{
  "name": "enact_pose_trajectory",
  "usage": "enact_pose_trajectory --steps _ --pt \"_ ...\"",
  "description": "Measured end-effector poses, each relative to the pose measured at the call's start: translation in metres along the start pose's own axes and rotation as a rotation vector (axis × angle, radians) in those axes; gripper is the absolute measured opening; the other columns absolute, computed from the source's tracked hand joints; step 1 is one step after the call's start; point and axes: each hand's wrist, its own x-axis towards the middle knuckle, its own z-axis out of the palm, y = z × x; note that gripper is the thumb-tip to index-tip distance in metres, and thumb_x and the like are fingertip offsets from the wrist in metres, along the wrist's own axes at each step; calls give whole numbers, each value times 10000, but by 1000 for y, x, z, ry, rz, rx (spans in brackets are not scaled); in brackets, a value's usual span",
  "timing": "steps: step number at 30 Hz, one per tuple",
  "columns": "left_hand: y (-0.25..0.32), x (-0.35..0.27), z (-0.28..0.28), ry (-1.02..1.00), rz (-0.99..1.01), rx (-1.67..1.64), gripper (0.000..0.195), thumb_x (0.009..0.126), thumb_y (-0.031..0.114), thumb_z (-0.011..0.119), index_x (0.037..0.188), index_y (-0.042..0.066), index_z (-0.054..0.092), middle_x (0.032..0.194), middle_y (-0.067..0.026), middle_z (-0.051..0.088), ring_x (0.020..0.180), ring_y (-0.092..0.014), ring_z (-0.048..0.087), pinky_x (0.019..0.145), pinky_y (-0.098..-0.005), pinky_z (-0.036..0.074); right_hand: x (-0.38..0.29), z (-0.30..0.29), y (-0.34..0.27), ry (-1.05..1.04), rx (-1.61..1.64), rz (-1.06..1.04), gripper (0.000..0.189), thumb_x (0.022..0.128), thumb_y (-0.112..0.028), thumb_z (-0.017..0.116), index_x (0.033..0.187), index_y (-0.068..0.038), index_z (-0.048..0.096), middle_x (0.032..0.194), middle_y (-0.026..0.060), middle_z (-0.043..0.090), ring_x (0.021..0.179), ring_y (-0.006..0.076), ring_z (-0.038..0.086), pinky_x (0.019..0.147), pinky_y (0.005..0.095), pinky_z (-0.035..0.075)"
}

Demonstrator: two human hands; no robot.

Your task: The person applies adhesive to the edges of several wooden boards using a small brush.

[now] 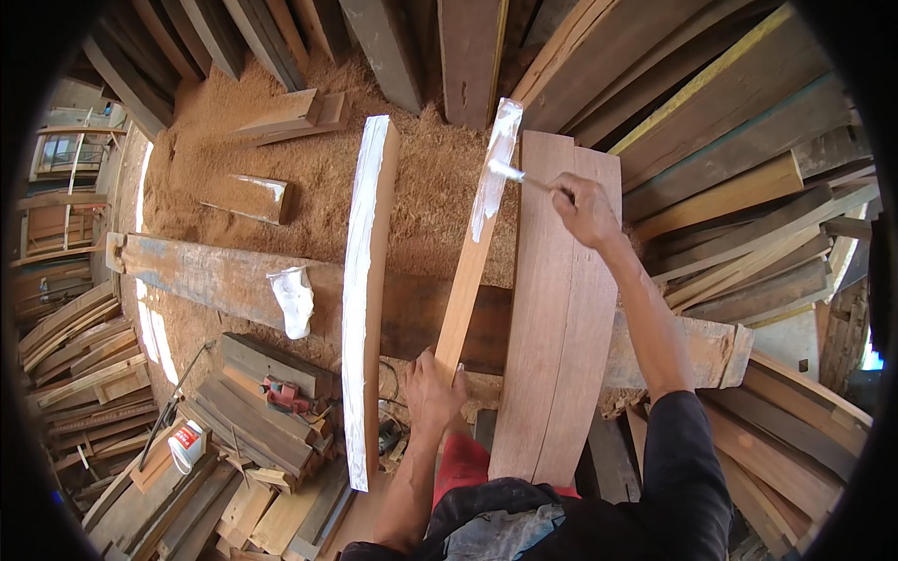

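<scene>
My left hand [433, 394] grips the near end of a narrow wooden strip [463, 294], which slants away from me. White paste, perhaps wood glue, covers the strip's far part in uneven streaks. Between the fingers of my right hand [586, 209] is the thin handle of a small spreader or brush [506, 170]; its white-coated head touches the strip. To the left lies a long wooden board [359, 294] with its upper face coated white. Two wide planks [561, 301] lie side by side on the right.
A worn timber beam [224, 273] runs crosswise under the boards, bearing a white-smeared plastic bag or sheet [291, 301]. Sawdust [316, 189] covers the ground beyond. A red power tool [284, 398] and a white bucket [188, 445] sit on stacked timber at left. Planks [729, 105] lean around.
</scene>
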Motion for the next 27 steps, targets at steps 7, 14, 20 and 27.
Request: enact_pose_trajectory --steps 7,14,20,27 --pt "5 0 -8 -15 -42 27 582 803 244 774 1262 -38 556 1184 -263 669 1147 -449 586 1005 -544 452 -22 24 0 -195 90 -85 131 949 -106 595 930 22 610 728 209 552 636 237 544 643 389 489" --pt "6 1 -5 -20 -30 43 603 803 260 770 1283 -30 551 1204 -249 666 1173 -444 577 1022 -530 451 68 2 15 194 -148 -86 180 934 -151 582 1007 -30 694 968 254 700 900 449 671 825 496 527" --pt "7 0 -5 -18 -33 39 617 792 255 784 1285 -29 546 1205 -259 660 1175 -449 573 1019 -534 452 83 -7 16 299 -161 -46 190 941 -153 597 1033 -12 684 959 261 694 909 455 667 813 489 527" --pt "0 -2 -6 -17 -29 39 627 796 254 793 1286 -40 534 1183 -272 658 1140 -455 581 999 -541 457 45 2 21 37 -121 -37 226 964 -176 592 1096 -23 693 992 229 707 926 441 669 813 468 530"
